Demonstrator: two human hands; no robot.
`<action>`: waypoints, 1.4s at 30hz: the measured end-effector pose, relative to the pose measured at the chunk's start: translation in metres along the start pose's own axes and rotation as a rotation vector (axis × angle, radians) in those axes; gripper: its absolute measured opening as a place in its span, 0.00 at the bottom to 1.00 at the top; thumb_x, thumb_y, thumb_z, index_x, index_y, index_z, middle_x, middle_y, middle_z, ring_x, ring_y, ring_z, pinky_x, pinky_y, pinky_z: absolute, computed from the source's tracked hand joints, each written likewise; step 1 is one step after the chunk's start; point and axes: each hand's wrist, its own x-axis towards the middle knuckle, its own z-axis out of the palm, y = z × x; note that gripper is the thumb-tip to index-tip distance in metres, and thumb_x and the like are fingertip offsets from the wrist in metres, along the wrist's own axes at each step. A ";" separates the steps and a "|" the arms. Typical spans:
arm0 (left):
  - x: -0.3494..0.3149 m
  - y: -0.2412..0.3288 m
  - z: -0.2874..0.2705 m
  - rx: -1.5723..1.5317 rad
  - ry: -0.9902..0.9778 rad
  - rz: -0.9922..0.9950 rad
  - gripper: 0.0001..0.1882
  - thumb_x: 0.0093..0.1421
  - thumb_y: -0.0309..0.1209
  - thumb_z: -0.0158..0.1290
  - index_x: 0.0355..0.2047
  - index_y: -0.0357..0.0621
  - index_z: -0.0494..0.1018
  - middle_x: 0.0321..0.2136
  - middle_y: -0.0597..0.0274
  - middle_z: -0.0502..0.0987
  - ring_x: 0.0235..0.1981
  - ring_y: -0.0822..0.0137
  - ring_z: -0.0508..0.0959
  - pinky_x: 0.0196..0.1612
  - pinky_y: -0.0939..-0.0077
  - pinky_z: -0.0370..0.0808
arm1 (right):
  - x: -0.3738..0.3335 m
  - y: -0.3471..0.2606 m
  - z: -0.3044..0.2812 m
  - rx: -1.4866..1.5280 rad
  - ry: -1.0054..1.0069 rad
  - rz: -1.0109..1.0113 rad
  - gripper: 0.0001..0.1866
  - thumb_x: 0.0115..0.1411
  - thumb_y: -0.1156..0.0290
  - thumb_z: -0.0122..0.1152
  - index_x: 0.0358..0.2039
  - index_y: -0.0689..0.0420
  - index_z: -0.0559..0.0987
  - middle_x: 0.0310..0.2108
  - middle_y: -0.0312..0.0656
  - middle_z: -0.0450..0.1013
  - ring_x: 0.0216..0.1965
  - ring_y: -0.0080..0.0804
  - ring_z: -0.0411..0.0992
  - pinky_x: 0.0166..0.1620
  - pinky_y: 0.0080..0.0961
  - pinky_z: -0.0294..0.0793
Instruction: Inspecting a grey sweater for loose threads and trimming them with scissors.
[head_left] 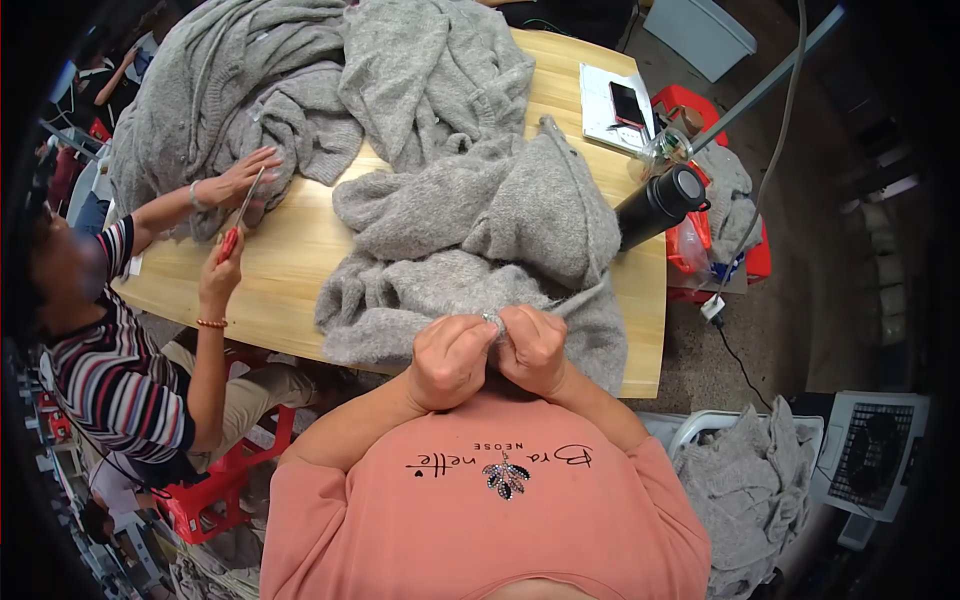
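A grey fuzzy knitted garment (490, 215) lies bunched on the table in front of me. My left hand (447, 362) and my right hand (534, 350) meet close to my chest, at the garment's near side. Both have their fingers curled tightly and pinch a small bit of the grey knit (492, 321) between them. A narrow strip of knit runs from my right hand up toward the right part of the garment. Most of what lies inside my fingers is hidden.
More grey knitwear (230, 90) is heaped at the far left of the wooden table (640, 345). A co-worker at left holds red-handled scissors (232, 240). A black flask (660, 205), a phone (627, 104) and papers stand rightward. A white bin (690, 430) holds grey knits.
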 end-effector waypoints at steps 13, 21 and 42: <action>-0.002 0.001 -0.002 -0.109 0.020 0.090 0.14 0.41 0.18 0.56 0.31 0.33 0.71 0.24 0.53 0.74 0.21 0.61 0.75 0.22 0.75 0.71 | 0.007 0.005 -0.014 0.014 0.093 -0.234 0.15 0.41 0.79 0.56 0.33 0.65 0.70 0.19 0.43 0.67 0.16 0.37 0.67 0.19 0.28 0.66; -0.004 0.003 -0.002 -0.273 -0.012 -0.160 0.16 0.39 0.14 0.54 0.32 0.35 0.71 0.29 0.49 0.76 0.29 0.59 0.78 0.32 0.74 0.75 | -0.002 0.007 -0.015 0.071 0.066 -0.274 0.15 0.41 0.80 0.56 0.33 0.64 0.69 0.22 0.43 0.69 0.19 0.37 0.69 0.21 0.27 0.68; -0.015 -0.005 -0.002 -0.141 -0.122 -0.198 0.10 0.39 0.15 0.50 0.25 0.37 0.70 0.22 0.54 0.74 0.19 0.62 0.75 0.21 0.75 0.69 | -0.023 0.017 -0.015 -0.031 -0.005 -0.367 0.10 0.41 0.80 0.54 0.28 0.61 0.68 0.26 0.44 0.69 0.18 0.30 0.67 0.19 0.24 0.66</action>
